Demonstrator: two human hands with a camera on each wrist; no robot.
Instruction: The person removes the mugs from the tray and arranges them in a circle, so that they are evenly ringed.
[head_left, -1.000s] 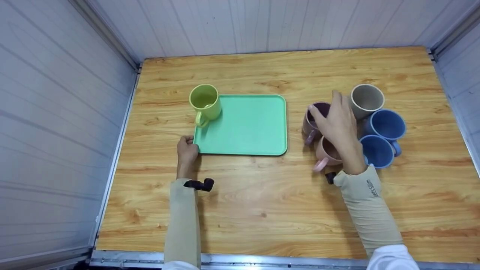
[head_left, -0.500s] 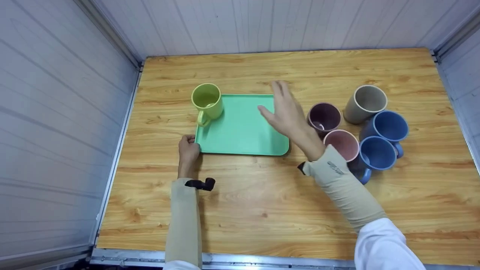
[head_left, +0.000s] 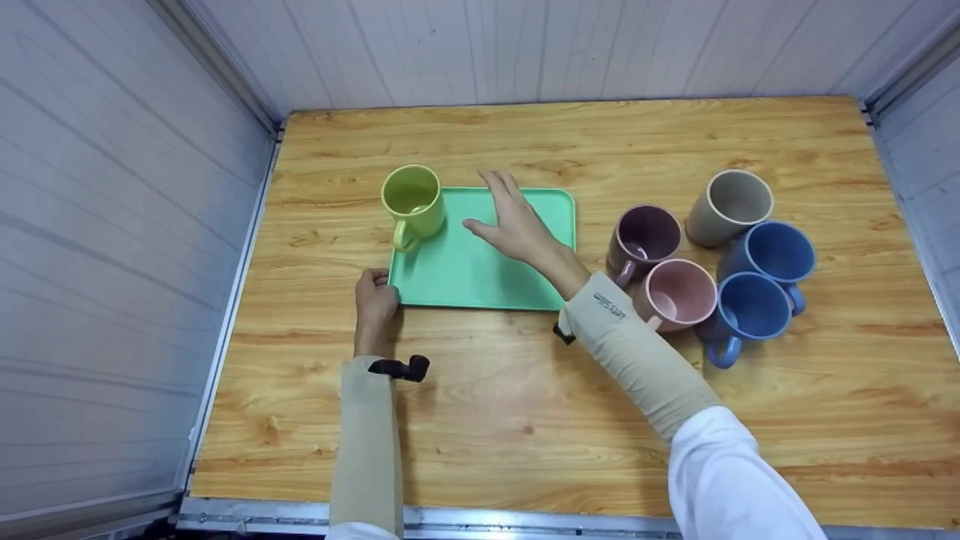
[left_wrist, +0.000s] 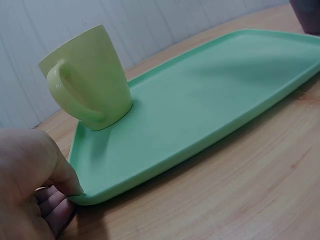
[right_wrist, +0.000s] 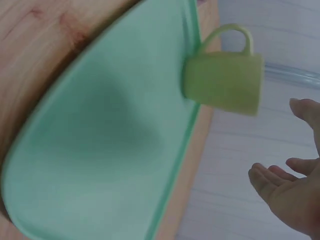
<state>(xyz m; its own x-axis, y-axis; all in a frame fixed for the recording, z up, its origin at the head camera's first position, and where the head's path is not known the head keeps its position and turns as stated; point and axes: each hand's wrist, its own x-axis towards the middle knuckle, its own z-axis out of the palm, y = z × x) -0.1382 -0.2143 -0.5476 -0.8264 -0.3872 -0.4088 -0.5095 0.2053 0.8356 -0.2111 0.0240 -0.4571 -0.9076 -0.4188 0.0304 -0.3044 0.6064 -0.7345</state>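
A green rectangular tray (head_left: 472, 281) lies on the wooden table. At its far left corner stands a yellow-green mug (head_left: 424, 221), upright, its handle turned toward the front. My left hand (head_left: 375, 301) pinches the tray's near left corner; the left wrist view shows the thumb (left_wrist: 67, 177) on the rim and the other fingers curled low beside it. Above the tray, right of the yellow-green mug, my right hand (head_left: 517, 227) is held with fingers spread and nothing in its grasp. The right wrist view shows this hand (right_wrist: 295, 195) apart from the mug.
Right of the tray stand a purple mug (head_left: 616, 251), a pink mug (head_left: 679, 289), a grey mug (head_left: 705, 221) and two blue mugs (head_left: 780, 247), close together. My right forearm passes just in front of the pink mug. Pale panel walls (head_left: 510, 52) enclose the table.
My right hand has moved left from over the purple and pink mugs to above the tray, carrying nothing. My left hand stays at the tray corner.
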